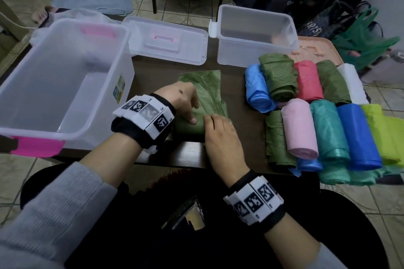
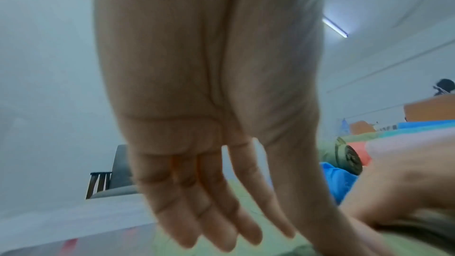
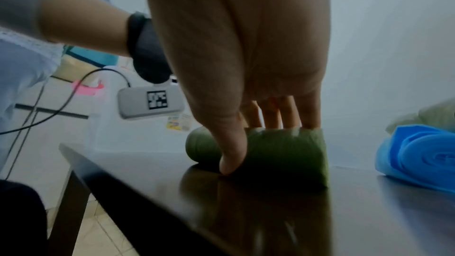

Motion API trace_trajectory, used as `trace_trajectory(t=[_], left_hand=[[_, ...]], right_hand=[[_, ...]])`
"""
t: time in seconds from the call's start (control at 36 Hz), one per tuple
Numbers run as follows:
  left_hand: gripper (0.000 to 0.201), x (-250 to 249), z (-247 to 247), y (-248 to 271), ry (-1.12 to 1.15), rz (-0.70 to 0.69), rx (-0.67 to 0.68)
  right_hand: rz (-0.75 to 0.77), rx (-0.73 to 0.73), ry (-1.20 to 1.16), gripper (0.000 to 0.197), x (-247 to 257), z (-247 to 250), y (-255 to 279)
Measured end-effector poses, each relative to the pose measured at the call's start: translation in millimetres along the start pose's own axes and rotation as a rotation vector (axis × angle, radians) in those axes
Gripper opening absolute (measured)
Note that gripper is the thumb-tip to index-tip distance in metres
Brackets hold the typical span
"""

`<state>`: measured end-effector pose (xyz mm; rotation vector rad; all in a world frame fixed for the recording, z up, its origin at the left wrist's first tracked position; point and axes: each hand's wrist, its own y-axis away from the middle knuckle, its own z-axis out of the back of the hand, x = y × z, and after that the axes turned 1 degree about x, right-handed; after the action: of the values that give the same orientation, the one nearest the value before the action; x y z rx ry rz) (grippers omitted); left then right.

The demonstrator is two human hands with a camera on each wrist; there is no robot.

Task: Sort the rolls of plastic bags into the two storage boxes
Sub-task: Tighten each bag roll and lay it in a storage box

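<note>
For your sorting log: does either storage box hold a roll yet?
No: the large box and the small box both show bare floors.

Partial white letters "RIS" show on a dark patterned bag (image 1: 323,22) beside the table
</note>
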<state>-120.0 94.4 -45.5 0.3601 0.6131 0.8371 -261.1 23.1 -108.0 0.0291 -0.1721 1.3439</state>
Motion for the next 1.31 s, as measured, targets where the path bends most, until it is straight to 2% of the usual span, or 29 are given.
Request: trace_trajectory(t=[0.06, 0.11, 0.14, 0.19, 0.28, 0.39, 0.44, 0.5, 0.56, 0.61, 0.75, 0.86, 0.92, 0.97, 1.03, 1.11, 1.19, 1.31], left_hand=[[0.028, 2, -3, 5, 0.048, -0.039, -0.134], [0.018, 3, -7, 9, 0.068, -0.064, -0.191], [0.021, 3, -10, 11, 0.068, -0.069, -0.203], [0.04, 6, -16, 13, 0.047, -0.062, -0.207], [0.064, 10, -24, 13, 0.016, -0.043, -0.201], [0.063, 10, -25, 10, -0.025, -0.031, -0.231], [0.059, 10, -23, 9, -0.027, -0.026, -0.231], [0.059, 10, -20, 6, -0.022, -0.015, -0.217], [0.058, 9, -17, 2, -0.019, 0.004, -0.2], [0.054, 8, -12, -2, -0.019, 0.02, -0.174], [0.051, 8, 2, -8, -0.009, 0.001, -0.075], [0.045, 11, 8, -8, -0.001, -0.015, -0.004], [0.045, 13, 7, -6, 0.018, -0.015, 0.0], [0.055, 16, 3, -6, 0.059, -0.018, -0.016], [0.063, 18, -2, -3, 0.106, -0.032, -0.098], [0.045, 19, -10, 5, 0.104, -0.097, -0.256], [0.033, 21, -17, 13, 0.125, -0.108, -0.26], [0.062, 22, -25, 18, 0.082, -0.102, -0.188]], right_hand=[[0.01, 0.058, -0.018, 0.042, 0, 5, -7], [0.064, 0.166, 0.017, 0.04, -5, 9, -17], [0.083, 0.2, 0.024, 0.039, -9, 11, -24], [0.076, 0.281, 0.013, 0.038, -16, 18, -38], [0.057, 0.475, -0.034, 0.045, -21, 27, -57], [0.049, 0.606, -0.069, 0.049, -26, 37, -75], [0.036, 0.621, -0.104, 0.05, -28, 40, -79], [0.015, 0.593, -0.152, 0.059, -28, 41, -77], [0.032, 0.459, -0.146, 0.061, -26, 38, -69], [0.096, 0.298, -0.044, 0.054, -22, 34, -59], [0.112, 0.194, -0.037, 0.071, -21, 17, -44], [0.096, 0.131, -0.08, 0.056, -25, 15, -47], [0.098, 0.15, -0.096, 0.051, -27, 20, -50], [0.095, 0.215, -0.096, 0.052, -27, 24, -54], [0.088, 0.3, -0.102, 0.055, -28, 29, -57], [0.092, 0.411, -0.201, 0.053, -30, 36, -62], [0.083, 0.552, -0.29, 0.052, -36, 42, -66], [0.033, 0.706, -0.42, 0.045, -45, 46, -72]])
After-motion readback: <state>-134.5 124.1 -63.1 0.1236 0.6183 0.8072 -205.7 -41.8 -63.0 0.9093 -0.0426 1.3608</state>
